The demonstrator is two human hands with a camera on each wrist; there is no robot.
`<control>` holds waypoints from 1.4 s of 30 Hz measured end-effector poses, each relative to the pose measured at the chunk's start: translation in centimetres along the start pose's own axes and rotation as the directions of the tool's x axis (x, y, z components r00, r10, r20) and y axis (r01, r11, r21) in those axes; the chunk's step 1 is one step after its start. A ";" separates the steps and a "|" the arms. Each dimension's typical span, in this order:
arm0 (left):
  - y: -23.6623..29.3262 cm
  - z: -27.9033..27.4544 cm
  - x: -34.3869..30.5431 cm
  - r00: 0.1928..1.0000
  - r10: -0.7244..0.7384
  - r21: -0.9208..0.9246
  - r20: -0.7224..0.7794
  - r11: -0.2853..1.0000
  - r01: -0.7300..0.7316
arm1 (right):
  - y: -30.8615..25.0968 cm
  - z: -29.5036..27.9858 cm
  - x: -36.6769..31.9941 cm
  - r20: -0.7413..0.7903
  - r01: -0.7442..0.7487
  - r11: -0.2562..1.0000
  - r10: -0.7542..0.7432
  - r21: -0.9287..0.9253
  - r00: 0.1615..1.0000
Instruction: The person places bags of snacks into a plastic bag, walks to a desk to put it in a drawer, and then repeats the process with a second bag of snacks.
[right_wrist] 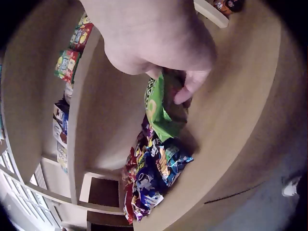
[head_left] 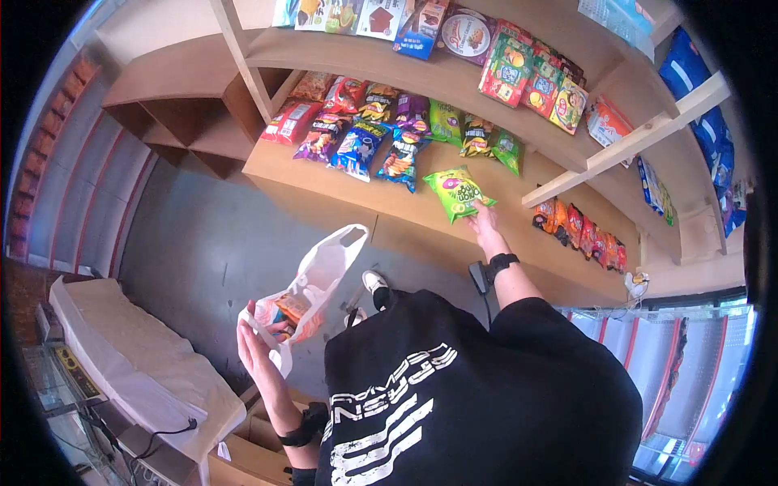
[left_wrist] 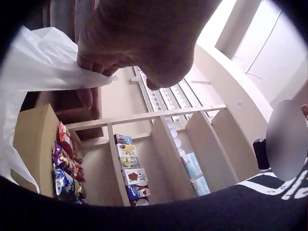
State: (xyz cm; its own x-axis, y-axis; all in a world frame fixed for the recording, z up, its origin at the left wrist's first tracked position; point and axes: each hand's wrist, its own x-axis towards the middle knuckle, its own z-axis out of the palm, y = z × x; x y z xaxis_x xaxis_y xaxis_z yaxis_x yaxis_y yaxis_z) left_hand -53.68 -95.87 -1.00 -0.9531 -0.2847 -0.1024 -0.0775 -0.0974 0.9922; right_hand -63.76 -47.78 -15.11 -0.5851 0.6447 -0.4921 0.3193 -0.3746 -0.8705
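Note:
My right hand [head_left: 487, 228] grips a green snack bag [head_left: 455, 191] with onion lettering by its corner, over the wooden lower shelf. In the right wrist view, thumb and fingers pinch the top edge of the green bag [right_wrist: 161, 113]. My left hand [head_left: 256, 350] holds a white plastic carrier bag [head_left: 328, 263] by its handle, off to the left above the floor. Colourful packets [head_left: 290, 309] show inside its mouth. The left wrist view has the white plastic [left_wrist: 41, 57] hanging from the curled fingers of the left hand [left_wrist: 139, 43].
Several snack bags [head_left: 356, 150] lie in rows at the back of the lower shelf [head_left: 324, 182]. Small orange and red packets [head_left: 579, 231] stand right of a wooden post [head_left: 600, 166]. Boxes [head_left: 506, 69] line the upper shelf. A cloth-covered table [head_left: 134, 348] is at left.

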 end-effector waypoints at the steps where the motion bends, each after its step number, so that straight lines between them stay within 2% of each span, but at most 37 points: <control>1: 0.5 0.0 0.0 1.000 -0.008 0.004 -0.011 1.000 0.008 | 0.8 -0.1 2.1 0.020 0.028 0.997 -0.030 0.079 0.999; 2: 0.9 0.0 0.0 1.000 -0.017 0.009 -0.021 1.000 0.018 | 1.6 0.4 3.7 0.023 0.028 0.996 -0.030 0.080 0.999; 4: 1.6 0.0 0.0 0.999 -0.016 -0.013 -0.035 1.000 0.016 | 3.1 1.1 6.4 0.128 0.018 0.951 -0.060 0.309 0.990; 5: 1.7 0.0 0.0 0.999 -0.019 -0.034 -0.046 0.999 0.017 | 4.2 1.2 7.4 0.261 -0.047 0.963 -0.024 0.265 0.965; 6: 1.4 -0.2 0.1 0.999 -0.019 -0.030 -0.047 0.999 0.018 | 4.6 1.3 7.6 0.262 -0.051 0.963 -0.021 0.265 0.965; 7: 0.8 -0.6 0.3 0.997 -0.001 -0.023 -0.082 1.000 -0.001 | 5.4 1.6 7.5 0.249 -0.189 0.978 0.162 0.087 0.955; 8: 0.6 -0.9 0.4 0.993 0.019 -0.015 -0.118 1.000 -0.021 | 6.0 1.9 7.5 0.207 -0.325 0.941 0.337 -0.089 0.919; 9: 0.9 -1.1 0.2 0.996 0.001 0.018 -0.086 1.000 0.001 | 7.1 1.5 8.3 0.234 -0.307 0.935 0.344 -0.181 0.909; 10: 0.9 -1.3 0.1 0.995 0.003 0.022 -0.096 1.000 -0.001 | 8.7 1.5 9.8 0.242 -0.309 0.933 0.348 -0.185 0.905; 11: 0.9 -1.5 -0.1 0.993 0.005 0.036 -0.121 0.999 0.000 | 10.5 1.6 11.4 0.093 -0.138 0.909 0.189 -0.394 0.978; 12: 0.9 -1.6 -0.3 0.989 0.004 0.051 -0.148 0.999 0.003 | 11.6 1.8 12.1 -0.012 0.005 0.800 -0.014 -0.600 1.000; 13: 0.9 -1.7 -0.6 0.988 0.006 0.043 -0.156 0.999 0.001 | 9.1 2.6 9.4 0.011 0.157 0.620 -0.232 -0.768 0.973; 14: 0.9 -1.8 -0.8 0.986 0.001 0.049 -0.168 0.999 0.007 | 7.4 3.0 7.8 0.021 0.158 0.616 -0.223 -0.772 0.975; 15: 0.9 -1.8 -1.0 0.982 -0.019 0.036 -0.186 0.999 0.026 | 6.0 3.5 6.9 0.190 0.355 0.488 -0.355 -0.797 0.915; 16: 0.8 -1.9 -1.1 0.978 -0.038 0.021 -0.203 0.999 0.043 | 5.6 4.0 6.7 0.362 0.535 0.333 -0.459 -0.776 0.811; 17: 0.6 -1.9 -1.1 0.975 -0.039 0.024 -0.218 0.999 0.045 | 5.7 4.5 6.8 0.375 0.542 0.331 -0.451 -0.772 0.810; 20: 0.2 -1.9 -1.5 0.968 -0.041 0.003 -0.247 0.999 0.043 | 5.7 6.1 7.3 0.533 0.614 0.156 -0.364 -0.774 0.764; 24: 1.6 -0.7 -1.9 0.972 -0.015 0.038 -0.235 0.999 0.025 | 5.7 7.2 9.6 0.532 0.614 0.161 -0.363 -0.773 0.765; 26: 1.9 -0.5 -2.2 0.985 -0.023 0.045 -0.169 0.999 0.031 | 4.9 7.4 9.8 0.560 0.626 0.175 -0.312 -0.760 0.768; 28: 2.6 -0.2 -2.4 0.984 -0.059 0.049 -0.168 0.996 0.068 | 4.8 8.0 10.3 0.517 0.564 0.115 -0.282 -0.818 0.808; 29: 2.9 0.1 -2.6 0.989 -0.054 0.041 -0.140 0.997 0.060 | 5.2 8.6 10.6 0.482 0.526 0.052 -0.334 -0.849 0.810; 30: 3.0 0.1 -2.9 0.992 -0.055 0.034 -0.115 0.998 0.060 | 5.5 9.2 9.6 0.507 0.539 0.033 -0.298 -0.842 0.809; 32: 3.3 0.1 -3.4 0.999 0.010 0.031 -0.049 0.999 -0.008 | 3.8 11.0 6.0 0.618 0.776 0.072 -0.560 -0.627 0.551; 34: 3.6 0.3 -4.0 0.998 0.059 -0.020 0.007 0.998 -0.059 | 2.6 13.7 0.1 0.728 0.850 0.358 -0.446 -0.387 0.520; 36: 4.5 0.9 -4.4 1.000 -0.007 -0.036 -0.006 0.999 0.007 | 2.8 16.5 -5.8 0.862 0.714 0.655 -0.188 -0.247 0.471; 39: 5.7 1.7 -4.8 0.997 -0.016 0.002 0.072 1.000 0.016 | 3.6 19.4 -13.3 0.995 0.784 0.614 0.093 -0.094 0.047; 41: 6.9 2.6 -5.3 0.995 0.014 -0.024 0.097 1.000 -0.012 | 5.1 20.8 -17.2 0.957 0.796 0.604 0.250 -0.033 -0.150; 42: 7.6 3.1 -5.4 0.992 0.053 -0.047 0.112 0.998 -0.048 | 6.4 21.4 -18.5 0.910 0.807 0.587 0.296 0.066 -0.290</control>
State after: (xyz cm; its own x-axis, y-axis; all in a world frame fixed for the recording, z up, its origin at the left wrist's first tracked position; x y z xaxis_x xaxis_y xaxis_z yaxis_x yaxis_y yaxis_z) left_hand -49.99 -92.11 7.32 -0.9826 -0.1810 -0.0410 -0.0177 -0.1286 0.9915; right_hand -66.86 -76.37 -11.30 -0.4144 -0.9043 -0.1026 -0.3340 0.2559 -0.9072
